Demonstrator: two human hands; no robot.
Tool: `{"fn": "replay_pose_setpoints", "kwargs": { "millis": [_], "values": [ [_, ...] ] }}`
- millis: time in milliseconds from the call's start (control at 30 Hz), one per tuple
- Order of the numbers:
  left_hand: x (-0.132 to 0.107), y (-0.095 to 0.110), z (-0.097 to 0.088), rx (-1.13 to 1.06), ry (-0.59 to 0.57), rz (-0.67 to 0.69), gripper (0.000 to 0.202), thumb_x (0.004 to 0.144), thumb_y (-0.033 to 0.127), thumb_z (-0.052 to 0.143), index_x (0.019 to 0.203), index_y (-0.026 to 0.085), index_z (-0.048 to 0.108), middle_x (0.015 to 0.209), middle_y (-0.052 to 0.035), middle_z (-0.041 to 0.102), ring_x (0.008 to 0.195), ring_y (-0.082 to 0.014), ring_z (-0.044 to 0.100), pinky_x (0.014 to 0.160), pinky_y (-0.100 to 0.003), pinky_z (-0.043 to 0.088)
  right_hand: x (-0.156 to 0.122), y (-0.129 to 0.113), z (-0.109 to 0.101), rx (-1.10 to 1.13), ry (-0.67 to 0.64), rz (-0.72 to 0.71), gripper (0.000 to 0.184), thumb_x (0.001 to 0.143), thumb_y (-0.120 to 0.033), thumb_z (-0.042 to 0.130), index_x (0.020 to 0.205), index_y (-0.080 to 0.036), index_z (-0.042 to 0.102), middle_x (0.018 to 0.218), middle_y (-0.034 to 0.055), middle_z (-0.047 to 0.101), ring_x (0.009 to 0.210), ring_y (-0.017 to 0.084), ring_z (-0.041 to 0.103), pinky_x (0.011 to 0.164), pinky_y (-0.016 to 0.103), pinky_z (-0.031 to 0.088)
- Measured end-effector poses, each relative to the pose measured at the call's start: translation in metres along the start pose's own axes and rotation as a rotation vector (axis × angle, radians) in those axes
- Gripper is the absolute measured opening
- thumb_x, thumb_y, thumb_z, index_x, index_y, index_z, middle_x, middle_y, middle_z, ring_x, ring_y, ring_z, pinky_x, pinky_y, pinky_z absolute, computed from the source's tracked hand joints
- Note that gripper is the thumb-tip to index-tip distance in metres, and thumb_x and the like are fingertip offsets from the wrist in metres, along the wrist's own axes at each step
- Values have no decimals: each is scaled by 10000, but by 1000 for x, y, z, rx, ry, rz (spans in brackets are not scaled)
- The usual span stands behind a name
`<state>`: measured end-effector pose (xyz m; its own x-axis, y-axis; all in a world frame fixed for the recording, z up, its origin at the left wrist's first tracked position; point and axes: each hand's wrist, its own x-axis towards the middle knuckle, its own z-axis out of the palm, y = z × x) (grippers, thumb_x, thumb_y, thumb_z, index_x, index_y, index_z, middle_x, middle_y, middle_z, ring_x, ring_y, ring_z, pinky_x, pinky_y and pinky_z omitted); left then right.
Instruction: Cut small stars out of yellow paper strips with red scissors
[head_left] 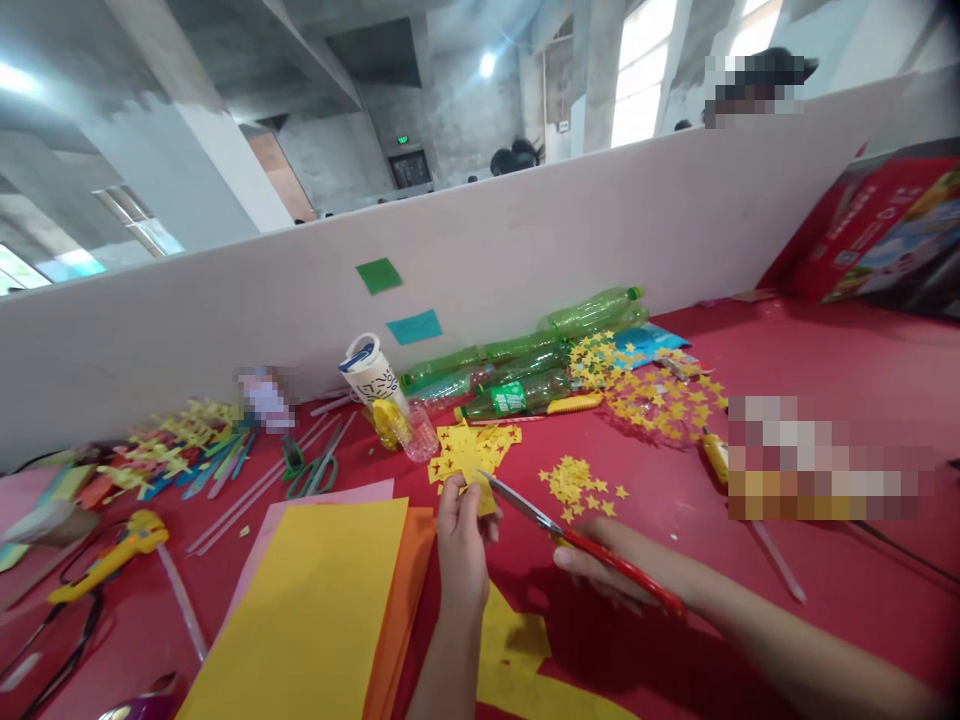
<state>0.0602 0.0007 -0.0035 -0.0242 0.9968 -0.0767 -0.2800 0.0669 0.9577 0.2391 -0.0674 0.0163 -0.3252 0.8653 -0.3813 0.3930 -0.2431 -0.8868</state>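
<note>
My left hand (461, 545) is raised over the red table (825, 350), its fingers pinched on a small piece of yellow paper (480, 497). My right hand (607, 570) grips red-handled scissors (577, 540), whose open blades point left and meet the edge of that paper. Under my hands lie yellow paper offcuts (517, 650). A small heap of cut yellow stars (574, 485) lies just beyond the scissors, and a yellow sheet with star-shaped holes (469, 445) lies behind my left hand.
Stacked yellow, orange and pink sheets (322, 600) lie at the left front. Green plastic bottles (525, 370), a white paper cup (373, 375), green scissors (319, 470), two yellow glue guns (112, 555) (716, 455), many more stars (652, 390) and a red box (885, 230) stand along a white partition (525, 250).
</note>
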Motion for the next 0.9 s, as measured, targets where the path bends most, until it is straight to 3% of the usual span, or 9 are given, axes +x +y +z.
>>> {"fn": "replay_pose_setpoints", "kwargs": {
  "millis": [300, 600, 900],
  "values": [
    [-3, 0, 1, 56, -40, 39, 196, 812, 372, 590, 798, 210, 482, 600, 79, 468, 422, -41, 436, 399, -143, 328, 1, 2, 1, 55, -13, -51, 497, 837, -638, 452, 634, -184, 441, 411, -72, 413, 335, 64, 403, 333, 151, 279],
    [-1, -2, -1, 120, -35, 100, 187, 855, 362, 538, 771, 210, 468, 597, 75, 451, 428, -43, 401, 401, -138, 329, 1, 4, 2, 50, -6, -33, 474, 815, -619, 514, 634, -187, 437, 429, -76, 406, 364, 67, 396, 343, 153, 288],
    [-3, -1, -2, 174, -37, 133, 215, 851, 392, 543, 778, 203, 473, 663, 67, 420, 438, -31, 395, 399, -134, 353, 7, 13, 5, 56, 9, -8, 494, 830, -646, 456, 641, -190, 449, 449, -62, 428, 357, 72, 408, 337, 159, 303]
  ]
}}
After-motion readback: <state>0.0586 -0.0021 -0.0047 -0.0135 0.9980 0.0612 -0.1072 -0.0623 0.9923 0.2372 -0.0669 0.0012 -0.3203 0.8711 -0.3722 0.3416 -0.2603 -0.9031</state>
